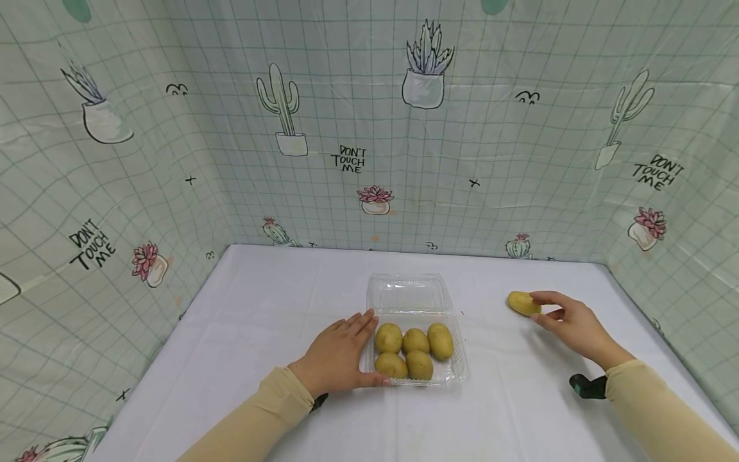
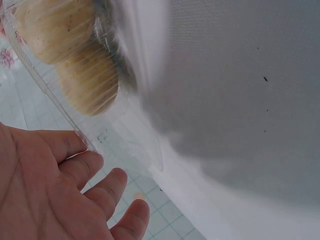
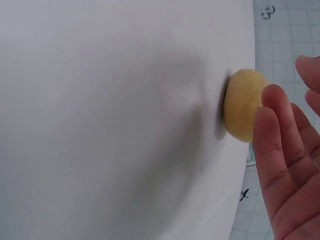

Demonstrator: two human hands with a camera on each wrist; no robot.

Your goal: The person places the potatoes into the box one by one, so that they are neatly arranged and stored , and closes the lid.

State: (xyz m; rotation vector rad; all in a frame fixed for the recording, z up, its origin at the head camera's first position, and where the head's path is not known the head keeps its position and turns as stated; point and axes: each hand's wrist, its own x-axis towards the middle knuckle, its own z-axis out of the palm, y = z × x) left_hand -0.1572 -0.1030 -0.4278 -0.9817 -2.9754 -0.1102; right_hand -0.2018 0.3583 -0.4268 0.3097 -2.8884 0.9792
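Note:
A clear plastic clamshell box (image 1: 456, 372) with its lid (image 1: 408, 294) folded back stands on the table, with several potatoes (image 1: 419, 364) inside. My left hand (image 1: 337, 356) rests along the box's left side, fingers stretched toward the hinge and thumb at the front rim. In the left wrist view its fingertips (image 2: 92, 159) are right at the box's edge, below two potatoes (image 2: 90, 80) seen through the wall. Off to the right, a single potato (image 1: 521, 303) lies on the cloth. My right hand (image 1: 580, 327) reaches over its near end, fingers and thumb spread; the fingertips (image 3: 267, 120) overlap this potato (image 3: 242, 105) in the right wrist view.
A white cloth (image 1: 277, 282) covers the table. Behind it and along both sides hangs a checked curtain (image 1: 346, 212) printed with potted plants. Under the right wrist a black strap end (image 1: 589, 387) sticks out.

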